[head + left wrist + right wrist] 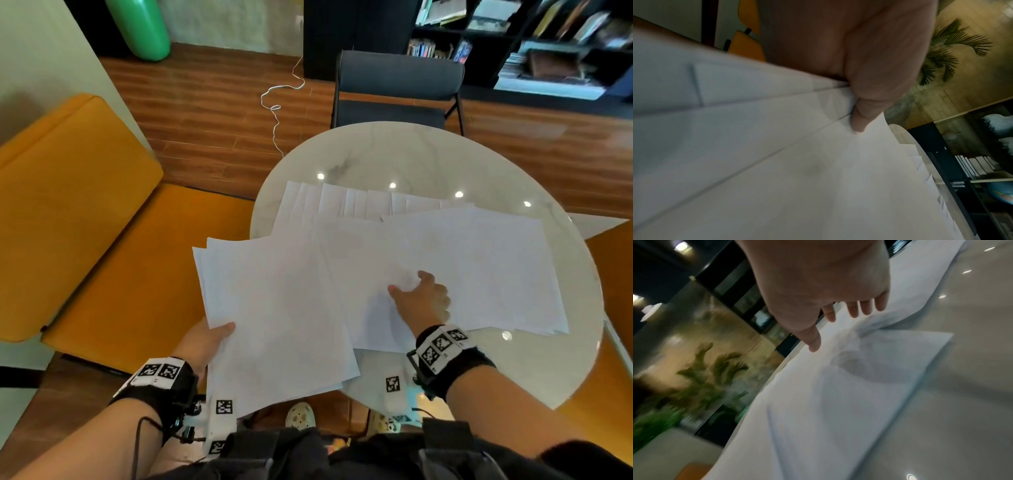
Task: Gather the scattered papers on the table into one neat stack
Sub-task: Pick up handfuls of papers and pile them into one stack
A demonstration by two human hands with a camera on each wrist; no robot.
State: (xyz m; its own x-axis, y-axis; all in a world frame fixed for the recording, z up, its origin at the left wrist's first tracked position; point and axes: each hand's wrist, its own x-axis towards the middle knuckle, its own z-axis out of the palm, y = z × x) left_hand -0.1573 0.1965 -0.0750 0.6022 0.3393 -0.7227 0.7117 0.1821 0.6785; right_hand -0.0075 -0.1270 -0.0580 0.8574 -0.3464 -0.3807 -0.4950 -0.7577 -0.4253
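White sheets cover much of the round marble table (394, 154). My left hand (205, 337) grips a bundle of papers (274, 308) by its left edge, thumb on top; the bundle juts out past the table's near-left rim. The left wrist view shows the thumb (861, 120) pinching those sheets (777, 178). My right hand (419, 296) lies on a loose sheet (462, 267) in the middle of the table, fingers spread and slightly bent; the paper (838, 386) puckers beneath the fingers (865, 308). A fanned row of further sheets (342, 202) lies behind.
A dark chair (397, 89) stands at the table's far side. An orange sofa (78, 212) fills the left. A white cable (277, 99) trails over the wooden floor. Black bookshelves (531, 41) line the back wall.
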